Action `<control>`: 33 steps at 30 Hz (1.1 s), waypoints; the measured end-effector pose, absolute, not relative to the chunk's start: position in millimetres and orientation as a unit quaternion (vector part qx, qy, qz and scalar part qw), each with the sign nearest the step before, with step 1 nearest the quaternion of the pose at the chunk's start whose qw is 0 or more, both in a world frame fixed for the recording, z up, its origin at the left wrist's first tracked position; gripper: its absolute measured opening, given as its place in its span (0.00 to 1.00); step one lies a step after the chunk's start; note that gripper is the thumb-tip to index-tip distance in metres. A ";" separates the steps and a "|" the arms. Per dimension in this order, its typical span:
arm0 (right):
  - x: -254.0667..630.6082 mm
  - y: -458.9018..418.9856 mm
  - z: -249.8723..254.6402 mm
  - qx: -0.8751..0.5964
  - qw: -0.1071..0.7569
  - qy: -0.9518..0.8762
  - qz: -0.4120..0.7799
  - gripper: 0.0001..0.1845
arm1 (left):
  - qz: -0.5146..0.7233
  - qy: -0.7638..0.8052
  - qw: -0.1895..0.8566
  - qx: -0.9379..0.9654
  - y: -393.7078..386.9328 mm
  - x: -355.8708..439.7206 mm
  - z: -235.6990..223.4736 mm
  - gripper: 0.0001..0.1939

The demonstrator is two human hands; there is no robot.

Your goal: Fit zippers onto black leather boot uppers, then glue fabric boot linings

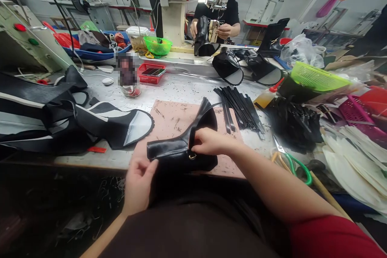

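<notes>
A black leather boot upper [172, 147] lies on its side at the near edge of a pink cutting board [169, 115]. My left hand [139, 181] is closed, thumb and fingers pinching at the lower edge of its narrow end. Over the boot's middle, my right hand [208, 141] has its fingers curled on the leather beside a small gold buckle [192, 156]; the fingertips are partly hidden. A thin black strip arches from the boot toward a bundle of black strips [242, 109] at the board's right.
Flat black boot uppers [115, 123] cover the left. Green-handled scissors [293, 165], white cut pieces [356, 157] and a yellow-green basket [320, 76] lie right. A red basket [152, 73] stands behind. Across the bench, a co-worker's hands hold another boot [204, 38] at a sewing machine.
</notes>
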State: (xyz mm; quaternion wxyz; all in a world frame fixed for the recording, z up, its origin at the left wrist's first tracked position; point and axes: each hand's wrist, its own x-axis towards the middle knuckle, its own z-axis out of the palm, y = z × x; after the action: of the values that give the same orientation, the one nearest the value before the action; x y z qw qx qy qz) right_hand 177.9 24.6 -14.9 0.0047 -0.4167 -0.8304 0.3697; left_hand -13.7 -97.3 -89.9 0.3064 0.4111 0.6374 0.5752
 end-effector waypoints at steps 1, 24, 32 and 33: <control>175.7 24.3 -16.4 -0.415 -0.003 -0.835 0.361 0.07 | 0.589 0.645 0.200 0.443 -97.7 -15.9 -88.7 0.11; 161.7 29.7 -17.8 -0.374 0.007 -0.819 0.436 0.05 | 0.195 0.330 -0.224 0.896 -49.1 11.7 -52.5 0.10; 169.0 30.8 -23.8 -0.382 0.009 -0.820 0.427 0.06 | 0.218 0.315 -0.212 0.899 -48.3 14.1 -59.1 0.08; 172.0 28.1 -21.4 -0.381 0.014 -0.825 0.417 0.06 | 0.225 0.320 -0.204 0.897 -48.4 14.0 -58.9 0.08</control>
State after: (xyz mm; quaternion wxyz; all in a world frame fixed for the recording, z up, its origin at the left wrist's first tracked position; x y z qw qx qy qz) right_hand 172.0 28.1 -21.4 0.0144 -0.3812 -0.8249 0.4171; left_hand 14.0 -48.4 -58.9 -0.2044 0.8972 0.3202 0.2254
